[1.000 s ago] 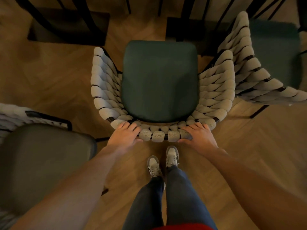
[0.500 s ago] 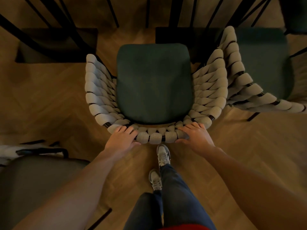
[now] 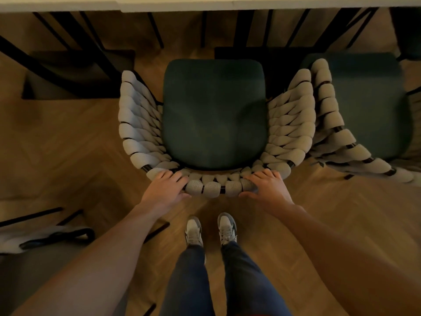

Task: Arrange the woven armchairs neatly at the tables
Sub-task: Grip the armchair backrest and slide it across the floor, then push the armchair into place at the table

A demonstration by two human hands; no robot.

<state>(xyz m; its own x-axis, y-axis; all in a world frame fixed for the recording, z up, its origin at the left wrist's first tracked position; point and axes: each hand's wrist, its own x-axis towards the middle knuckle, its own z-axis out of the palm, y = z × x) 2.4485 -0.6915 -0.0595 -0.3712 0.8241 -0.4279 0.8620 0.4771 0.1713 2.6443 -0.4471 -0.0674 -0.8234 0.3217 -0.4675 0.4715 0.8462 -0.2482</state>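
A view looking straight down from a person's head onto a woven armchair [image 3: 214, 115] standing on a herringbone wood floor [image 3: 68, 144]. The chair has a dark green seat cushion and a curved back and arms wrapped in thick pale woven cord. It faces away from the person, toward a pale table edge [image 3: 205, 3] that runs along the far side of the view, with black table legs and dark floor plates beneath it.

The person stands directly behind the chair, grey trainers and dark trousers visible near the bottom. The left hand [image 3: 165, 192] is curled over the top of the woven backrest on the left, fingers wrapped over the rim. The right hand [image 3: 268, 190] rests on the backrest on the right with fingers over the cord and thumb behind, gripping it as well.

A second woven armchair [image 3: 355, 124] with the same green seat stands just to the right, its woven arm touching or nearly touching the held chair. Part of a third chair [image 3: 45, 238] shows at the near left, set well back from the table and turned differently.

The held chair's front sits near the table but not tucked under it, so this placement looks close to finished; the near-left chair appears yet to be placed
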